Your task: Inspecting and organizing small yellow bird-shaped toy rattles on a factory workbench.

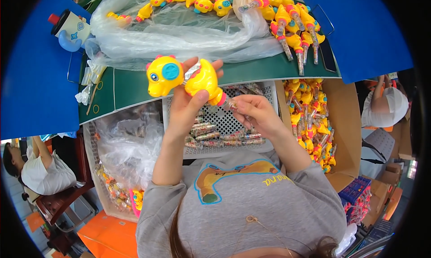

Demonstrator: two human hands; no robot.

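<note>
My left hand [185, 110] is closed around a yellow toy dinosaur [205, 80] with a blue round button, pink crest and pink collar. Its head points left and its narrow collar end points right. At that collar is a clear candy tube [230, 104] with small coloured pieces inside, pinched between the thumb and fingers of my right hand [260, 114]. Tube and collar touch; I cannot tell how far the tube sits inside. Below both hands, a white perforated basket [265, 148] holds several similar filled tubes [207, 134].
On the green table [130, 85] lies a plastic bag [179, 38] with yellow toys, beside a pile of toys with tubes [294, 26]. A phone [328, 56] and a cup [72, 29] stand near its sides. A cardboard box [345, 123] of toys is at right; people sit at both sides.
</note>
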